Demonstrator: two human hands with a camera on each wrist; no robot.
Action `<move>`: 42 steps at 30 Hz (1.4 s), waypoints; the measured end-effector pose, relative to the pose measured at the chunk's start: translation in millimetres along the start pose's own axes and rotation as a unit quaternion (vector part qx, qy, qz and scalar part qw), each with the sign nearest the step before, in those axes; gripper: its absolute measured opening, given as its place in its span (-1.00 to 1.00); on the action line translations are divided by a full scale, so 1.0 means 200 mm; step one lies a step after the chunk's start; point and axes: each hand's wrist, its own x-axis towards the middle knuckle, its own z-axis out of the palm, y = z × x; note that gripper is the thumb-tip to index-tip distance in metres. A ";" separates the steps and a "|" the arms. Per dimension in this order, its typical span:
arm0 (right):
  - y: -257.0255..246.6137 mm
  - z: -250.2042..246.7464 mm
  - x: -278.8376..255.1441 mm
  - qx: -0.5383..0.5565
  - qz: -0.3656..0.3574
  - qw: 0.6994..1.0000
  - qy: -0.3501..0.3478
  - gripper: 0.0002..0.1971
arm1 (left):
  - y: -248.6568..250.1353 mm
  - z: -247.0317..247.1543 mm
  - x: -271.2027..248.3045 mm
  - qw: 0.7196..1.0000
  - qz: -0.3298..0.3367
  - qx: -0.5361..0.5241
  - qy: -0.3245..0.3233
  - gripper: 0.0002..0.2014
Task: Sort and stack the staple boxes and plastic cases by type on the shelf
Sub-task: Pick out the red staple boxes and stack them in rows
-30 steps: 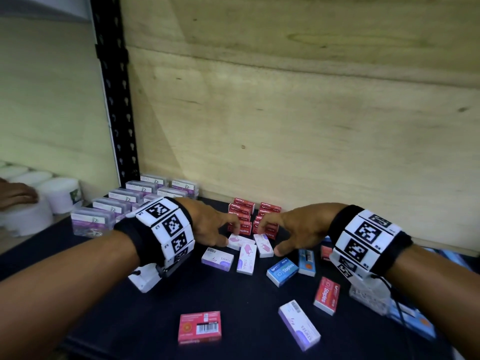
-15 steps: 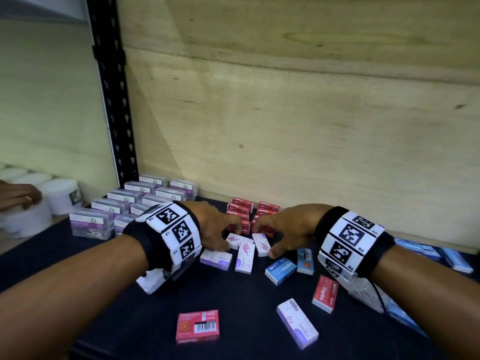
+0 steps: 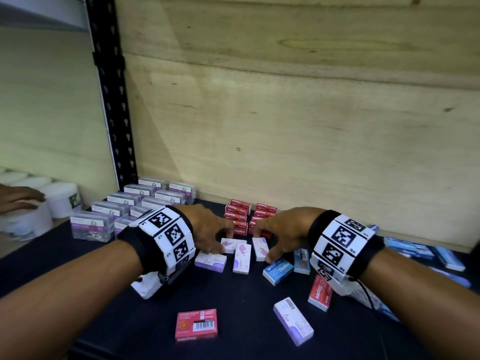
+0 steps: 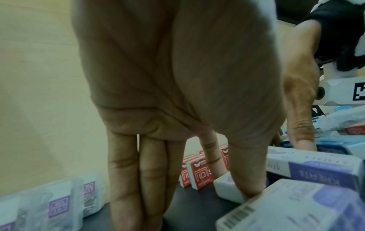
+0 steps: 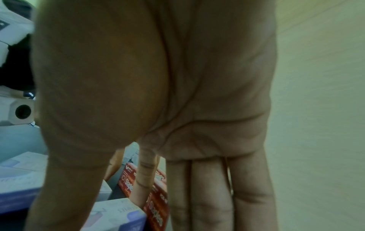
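Observation:
Two white-and-purple staple boxes lie on the dark shelf in front of two stacks of red staple boxes. My left hand pinches the left one between thumb and forefinger. The left wrist view shows this hand with its thumb on the box's near edge. My right hand pinches the right one the same way; in the right wrist view the hand spans that box. Clear plastic cases stand in rows at the back left.
Loose boxes lie around: white-and-purple ones, blue ones, red ones. More blue boxes sit far right. A plywood back wall, a black upright, white tubs and another person's hand are at left.
Both hands stay over the same two white boxes and have shifted only slightly. The head view has drifted a little.

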 end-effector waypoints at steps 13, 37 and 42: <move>0.04 -0.03 -0.06 0.067 0.030 0.997 -0.005 -0.45 | -0.08 -0.01 -0.13 0.999 0.008 -0.033 0.018 -0.68; 0.56 0.03 -0.44 0.111 0.108 0.987 0.043 -0.60 | 0.25 -0.40 -0.12 0.994 0.058 0.012 0.093 -0.61; 0.89 0.12 -0.68 0.132 0.216 0.967 0.044 -0.60 | 0.56 -0.50 0.04 0.982 0.154 0.003 0.113 -0.66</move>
